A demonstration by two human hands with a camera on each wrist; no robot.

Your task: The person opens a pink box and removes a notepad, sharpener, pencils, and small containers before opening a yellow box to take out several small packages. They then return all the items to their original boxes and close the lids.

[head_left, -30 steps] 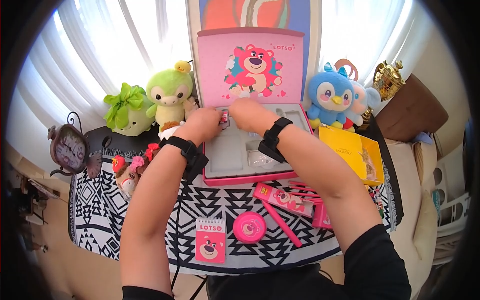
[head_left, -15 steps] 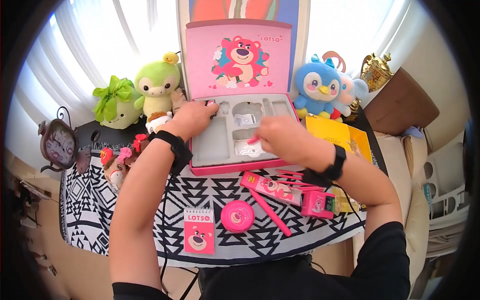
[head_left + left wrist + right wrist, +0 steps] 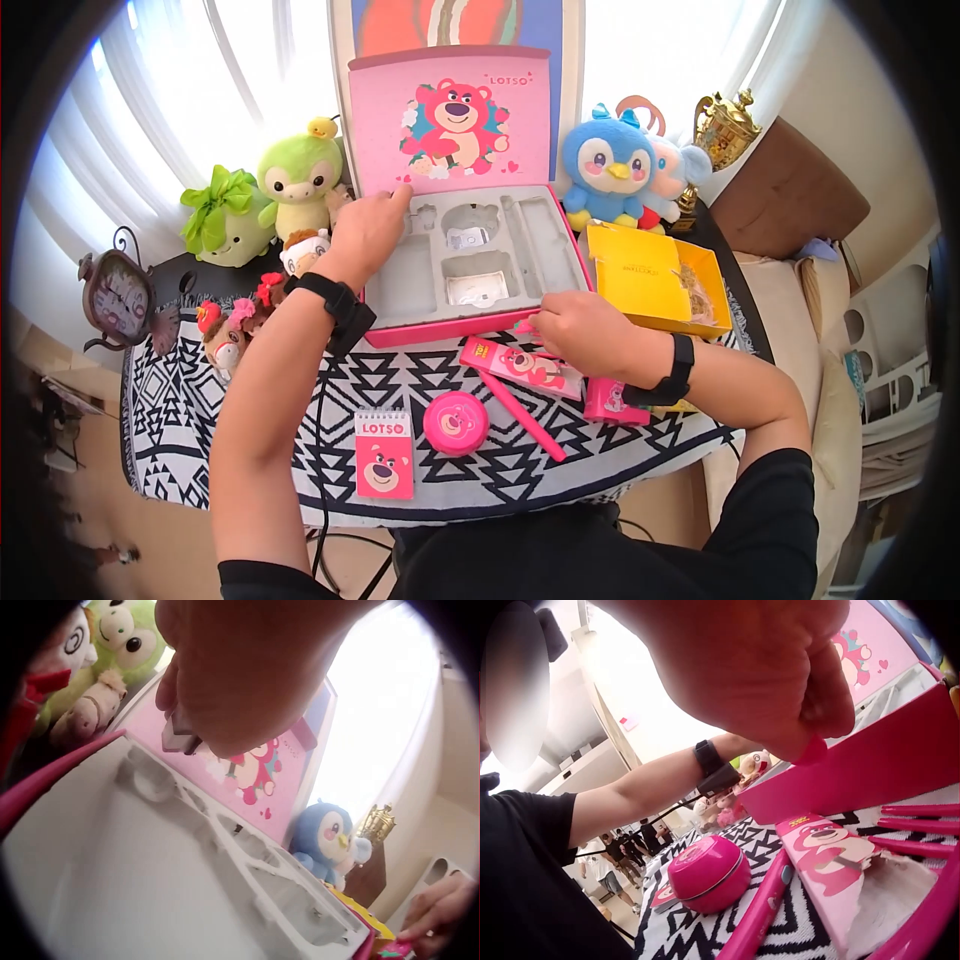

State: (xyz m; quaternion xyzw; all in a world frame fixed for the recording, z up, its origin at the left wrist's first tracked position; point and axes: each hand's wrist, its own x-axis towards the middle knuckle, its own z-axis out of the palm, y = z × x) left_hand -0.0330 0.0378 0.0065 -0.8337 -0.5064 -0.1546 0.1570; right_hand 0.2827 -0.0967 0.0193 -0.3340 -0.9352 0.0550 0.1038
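Observation:
My left hand [image 3: 370,235] is over the back left corner of an opened pink gift box [image 3: 450,332]. Its fingers pinch a small grey-white block [image 3: 178,739], mostly hidden behind the hand; what kind of thing it is, I cannot tell. Moulded hollows fill the box's grey tray [image 3: 405,285], two of them with white paper or film inside. My right hand [image 3: 585,332] is just off the front right corner of the box, above a torn pink carton [image 3: 520,366]. Between its thumb and fingers is a small pink piece with a green edge [image 3: 397,949].
On the patterned cloth are a Lotso notepad [image 3: 384,455], a round pink case [image 3: 456,423], a pink stick [image 3: 522,416] and a small pink box [image 3: 605,402]. Plush toys [image 3: 300,180] stand left, a blue penguin [image 3: 605,165] and yellow box [image 3: 640,270] right.
My right hand has left the box's back, crossing the tray toward me and right with the small pink piece. My left hand stays at the back left corner with its block. The head view shifts.

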